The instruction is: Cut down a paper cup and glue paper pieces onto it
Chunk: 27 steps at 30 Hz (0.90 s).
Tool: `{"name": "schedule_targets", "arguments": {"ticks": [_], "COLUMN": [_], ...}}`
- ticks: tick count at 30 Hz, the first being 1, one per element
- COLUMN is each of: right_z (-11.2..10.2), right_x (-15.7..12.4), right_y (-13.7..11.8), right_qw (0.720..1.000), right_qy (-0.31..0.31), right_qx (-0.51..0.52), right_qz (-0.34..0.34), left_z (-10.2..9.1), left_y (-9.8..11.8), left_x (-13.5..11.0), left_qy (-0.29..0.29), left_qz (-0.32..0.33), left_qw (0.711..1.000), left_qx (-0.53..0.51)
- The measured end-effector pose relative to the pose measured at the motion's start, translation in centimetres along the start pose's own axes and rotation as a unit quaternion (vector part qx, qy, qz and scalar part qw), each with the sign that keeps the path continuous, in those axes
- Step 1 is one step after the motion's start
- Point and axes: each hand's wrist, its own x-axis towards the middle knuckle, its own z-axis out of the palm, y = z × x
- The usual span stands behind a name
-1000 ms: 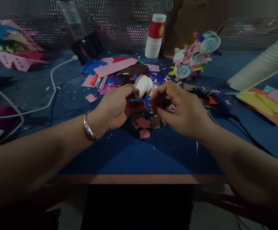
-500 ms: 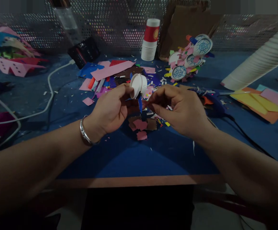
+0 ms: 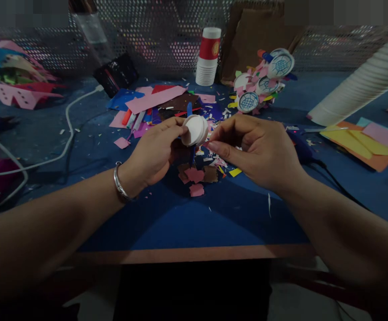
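Observation:
My left hand is closed on a small white cup-shaped paper piece, its round opening tilted toward me. Blue paper strips stick out above and below it. Close by on the right, my right hand pinches what looks like a small pink paper piece at the side of the white piece; the fingertips hide most of it. On the table beneath both hands lie pink cut paper pieces and brown scraps.
Paper sheets and small clippings spread behind my hands. A stack of white cups stands at the back, beside a decorated cup cluster. A long cup stack, coloured paper and a corded blue tool lie right. A white cable runs left.
The white cup piece has turned, showing its opening more, and shifted slightly right and down. My right fingertips have come up against its side.

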Motion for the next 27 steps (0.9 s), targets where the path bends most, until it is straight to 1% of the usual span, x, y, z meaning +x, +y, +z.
{"name": "schedule_targets", "arguments": {"ticks": [7, 13, 20, 27], "right_z": [0.04, 0.09, 0.23, 0.14], "right_x": [0.05, 0.11, 0.08, 0.07], "right_y": [0.02, -0.07, 0.12, 0.44], "right_qw": [1.0, 0.999, 1.0, 0.999], "right_qy": [0.003, -0.005, -0.002, -0.003], "right_qx": [0.017, 0.034, 0.028, 0.032], "right_qz": [-0.006, 0.004, 0.003, -0.005], "left_z": [-0.39, -0.5, -0.88, -0.61], "left_y": [-0.4, -0.59, -0.94, -0.74], "left_x": [0.3, 0.44, 0.27, 0.16], "left_qy": [-0.014, -0.023, -0.059, -0.055], "left_qz": [0.016, 0.026, 0.056, 0.041], "left_qw": [0.999, 0.999, 0.995, 0.997], "left_qx": [0.041, 0.037, 0.057, 0.043]}}
